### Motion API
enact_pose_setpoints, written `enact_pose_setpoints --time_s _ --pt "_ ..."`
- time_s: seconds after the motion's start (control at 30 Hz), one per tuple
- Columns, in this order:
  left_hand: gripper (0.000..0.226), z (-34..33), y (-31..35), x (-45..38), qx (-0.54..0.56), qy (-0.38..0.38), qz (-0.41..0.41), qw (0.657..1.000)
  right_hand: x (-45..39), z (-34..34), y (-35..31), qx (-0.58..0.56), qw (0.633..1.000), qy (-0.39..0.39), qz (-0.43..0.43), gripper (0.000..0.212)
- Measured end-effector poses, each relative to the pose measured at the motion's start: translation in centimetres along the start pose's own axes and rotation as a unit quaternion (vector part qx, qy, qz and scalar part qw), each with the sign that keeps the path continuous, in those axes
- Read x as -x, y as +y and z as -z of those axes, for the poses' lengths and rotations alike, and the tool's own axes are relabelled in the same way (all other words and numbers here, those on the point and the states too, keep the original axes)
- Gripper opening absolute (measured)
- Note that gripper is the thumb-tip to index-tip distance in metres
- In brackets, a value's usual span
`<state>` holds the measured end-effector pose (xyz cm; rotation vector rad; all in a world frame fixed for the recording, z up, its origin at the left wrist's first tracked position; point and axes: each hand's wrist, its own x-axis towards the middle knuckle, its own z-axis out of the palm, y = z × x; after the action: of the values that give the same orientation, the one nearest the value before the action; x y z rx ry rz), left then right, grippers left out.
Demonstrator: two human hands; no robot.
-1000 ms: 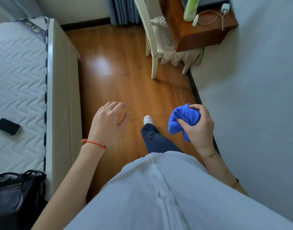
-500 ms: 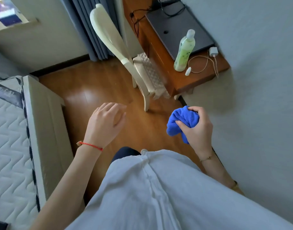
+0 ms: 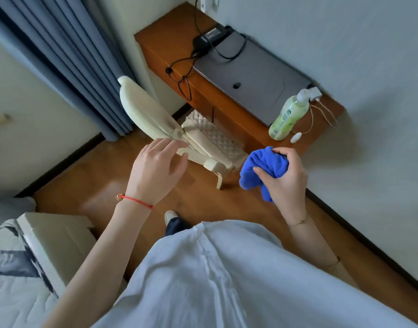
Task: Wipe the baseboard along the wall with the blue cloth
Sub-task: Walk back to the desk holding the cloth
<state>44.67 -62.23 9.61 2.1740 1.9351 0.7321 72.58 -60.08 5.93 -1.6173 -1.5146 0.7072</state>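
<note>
My right hand grips a bunched blue cloth at waist height, above the wooden floor and left of the white wall. The dark baseboard runs along the foot of that wall from under the desk toward the lower right, well below the cloth. My left hand is held out with fingers spread and holds nothing; its fingertips are close to the back of a cream chair.
A wooden desk against the wall carries a closed laptop, cables and a green bottle. The chair stands pushed in at the desk. Blue curtains hang at the far left. A bed corner sits lower left.
My view has lifted and moved forward toward the desk and chair. The left hand has come closer to the chair back. The right hand still holds the cloth the same way.
</note>
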Motion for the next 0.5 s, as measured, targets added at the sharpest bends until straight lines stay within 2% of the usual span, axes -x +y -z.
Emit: enact_pose_setpoints --time_s 0.2,0.5 --pt "0.020 4.0 -10.2 -6.6 0.003 -0.035 -0.076 0.996 -1.5 -9.0 -6.3 -0.012 0.996 0.077 -0.043 0.051" --pt "0.016 5.5 -20.5 -15.2 0.026 -0.053 -0.120 0.991 -5.6 -18.4 -11.4 -0.001 0.989 0.134 -0.068 0.049"
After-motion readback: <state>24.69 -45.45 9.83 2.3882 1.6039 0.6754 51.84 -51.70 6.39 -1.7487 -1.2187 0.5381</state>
